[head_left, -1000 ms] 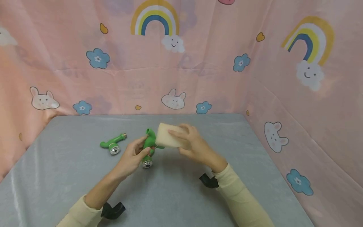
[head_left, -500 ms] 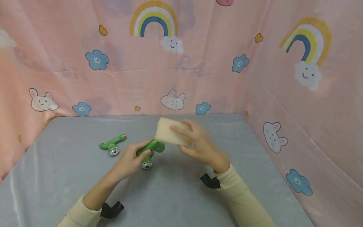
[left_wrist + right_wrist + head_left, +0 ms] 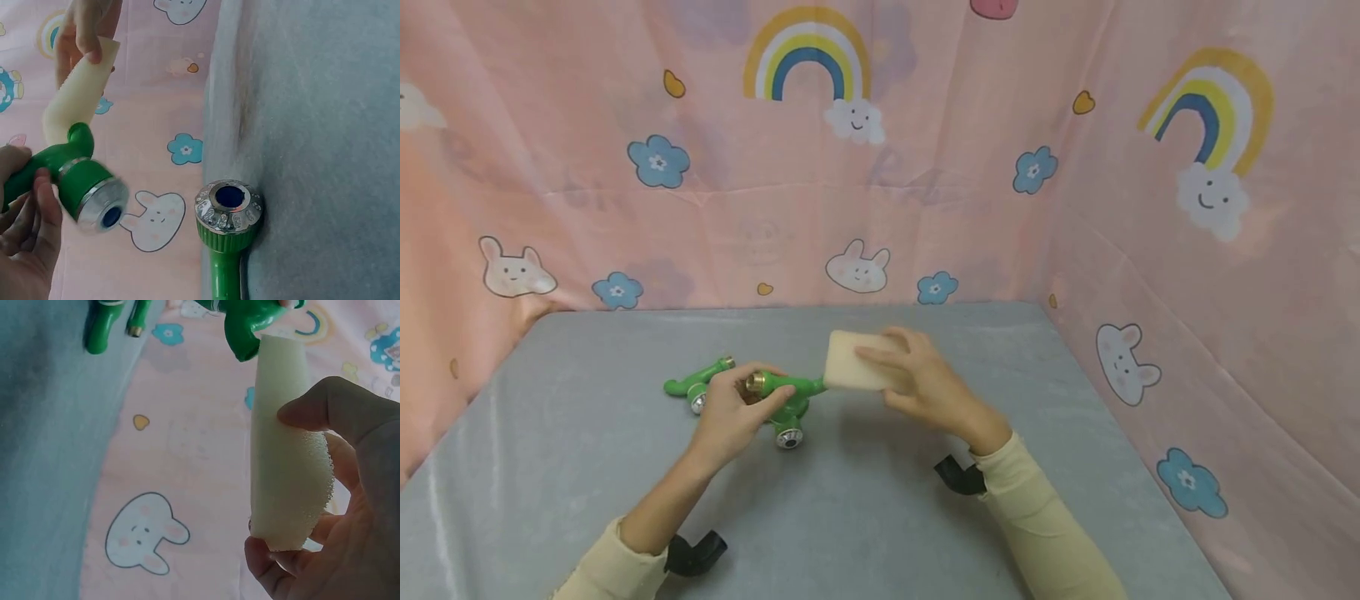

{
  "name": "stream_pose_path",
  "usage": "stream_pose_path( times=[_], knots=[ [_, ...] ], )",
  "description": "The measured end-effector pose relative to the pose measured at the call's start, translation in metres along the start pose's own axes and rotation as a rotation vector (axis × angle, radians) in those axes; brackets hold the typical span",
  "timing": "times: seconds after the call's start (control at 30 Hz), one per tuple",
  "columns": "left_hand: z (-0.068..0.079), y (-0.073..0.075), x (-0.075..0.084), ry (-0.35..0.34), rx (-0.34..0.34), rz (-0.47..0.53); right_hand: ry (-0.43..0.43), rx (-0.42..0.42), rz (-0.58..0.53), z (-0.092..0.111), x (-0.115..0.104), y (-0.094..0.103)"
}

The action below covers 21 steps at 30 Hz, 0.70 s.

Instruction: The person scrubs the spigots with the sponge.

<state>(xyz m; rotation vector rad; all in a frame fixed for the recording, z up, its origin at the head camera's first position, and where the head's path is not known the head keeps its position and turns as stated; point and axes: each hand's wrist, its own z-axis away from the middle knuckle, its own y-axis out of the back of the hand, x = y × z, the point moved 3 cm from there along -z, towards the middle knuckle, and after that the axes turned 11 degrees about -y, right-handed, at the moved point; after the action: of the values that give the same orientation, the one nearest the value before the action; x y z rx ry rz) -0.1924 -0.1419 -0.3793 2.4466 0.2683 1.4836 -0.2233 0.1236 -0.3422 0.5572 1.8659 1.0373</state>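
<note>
My left hand grips a green faucet with a brass threaded end pointing back toward the hand and its curved spout turned to the right. A chrome-capped knob on it shows in the left wrist view. My right hand holds a cream sponge between thumb and fingers. The sponge's left edge meets the spout tip; in the right wrist view the sponge appears to touch the spout. Below the held faucet, a second green faucet lies on the table, partly hidden.
Another green faucet lies on the grey table to the left, partly covered by my left hand. Black curved pieces stick out by both wrists. A pink printed curtain stands behind and to the right.
The left hand has turned the held faucet from upright to lying across, its brass end now visible. The right hand's sponge rose a little, then came down to the spout tip.
</note>
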Motion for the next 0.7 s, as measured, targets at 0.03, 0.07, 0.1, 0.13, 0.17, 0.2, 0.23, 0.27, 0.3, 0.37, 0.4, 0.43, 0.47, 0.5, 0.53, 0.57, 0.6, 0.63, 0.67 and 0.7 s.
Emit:
stream_pose_path(
  times=[0.03, 0.07, 0.1, 0.13, 0.17, 0.2, 0.23, 0.27, 0.3, 0.37, 0.4, 0.43, 0.47, 0.5, 0.53, 0.57, 0.6, 0.63, 0.67, 0.7],
  knots=[
    [0.000, 0.001, 0.000, -0.009, 0.026, 0.003, -0.005, 0.000, -0.005, 0.000, 0.001, 0.001],
    [0.000, 0.002, 0.001, -0.018, 0.046, 0.010, -0.009, 0.003, -0.015, 0.001, 0.000, 0.003],
    [0.000, 0.002, 0.001, -0.027, 0.062, 0.018, -0.007, 0.010, -0.026, 0.001, 0.000, 0.004],
    [-0.001, 0.003, 0.001, -0.033, 0.074, 0.027, 0.002, 0.018, -0.035, 0.001, -0.002, 0.004],
    [-0.001, 0.002, 0.001, -0.040, 0.083, 0.035, 0.018, 0.026, -0.047, 0.001, -0.004, 0.004],
    [-0.001, 0.002, 0.001, -0.045, 0.089, 0.038, 0.040, 0.034, -0.059, 0.001, -0.006, 0.004],
    [-0.001, 0.001, 0.001, -0.047, 0.093, 0.044, 0.063, 0.041, -0.072, 0.001, -0.009, 0.002],
    [-0.001, 0.000, 0.000, -0.048, 0.095, 0.051, 0.088, 0.042, -0.078, 0.001, -0.012, 0.000],
    [-0.002, 0.000, 0.000, -0.043, 0.099, 0.058, 0.113, 0.039, -0.079, 0.001, -0.015, -0.003],
    [-0.002, -0.002, -0.001, -0.029, 0.108, 0.069, 0.154, 0.022, -0.083, 0.001, -0.020, -0.010],
    [-0.002, -0.002, -0.001, -0.019, 0.111, 0.073, 0.165, 0.010, -0.084, 0.001, -0.022, -0.013],
    [-0.001, -0.003, -0.001, -0.010, 0.113, 0.070, 0.169, -0.006, -0.082, 0.001, -0.024, -0.016],
    [-0.001, -0.003, -0.001, 0.005, 0.112, 0.063, 0.168, -0.021, -0.079, 0.001, -0.024, -0.019],
    [-0.001, -0.003, -0.001, 0.020, 0.114, 0.056, 0.162, -0.035, -0.076, 0.001, -0.025, -0.021],
    [-0.001, -0.004, -0.001, 0.034, 0.111, 0.047, 0.151, -0.049, -0.072, 0.001, -0.024, -0.022],
    [0.000, -0.004, -0.002, 0.048, 0.104, 0.037, 0.138, -0.065, -0.066, 0.001, -0.023, -0.023],
    [0.000, -0.005, -0.002, 0.063, 0.094, 0.031, 0.123, -0.082, -0.060, 0.001, -0.022, -0.023],
    [0.000, -0.005, -0.002, 0.078, 0.085, 0.019, 0.106, -0.100, -0.057, 0.002, -0.021, -0.023],
    [0.000, -0.006, -0.003, 0.096, 0.077, 0.015, 0.091, -0.118, -0.056, 0.002, -0.019, -0.022],
    [0.000, -0.007, -0.003, 0.107, 0.069, 0.011, 0.075, -0.133, -0.058, 0.002, -0.017, -0.021]
  ],
)
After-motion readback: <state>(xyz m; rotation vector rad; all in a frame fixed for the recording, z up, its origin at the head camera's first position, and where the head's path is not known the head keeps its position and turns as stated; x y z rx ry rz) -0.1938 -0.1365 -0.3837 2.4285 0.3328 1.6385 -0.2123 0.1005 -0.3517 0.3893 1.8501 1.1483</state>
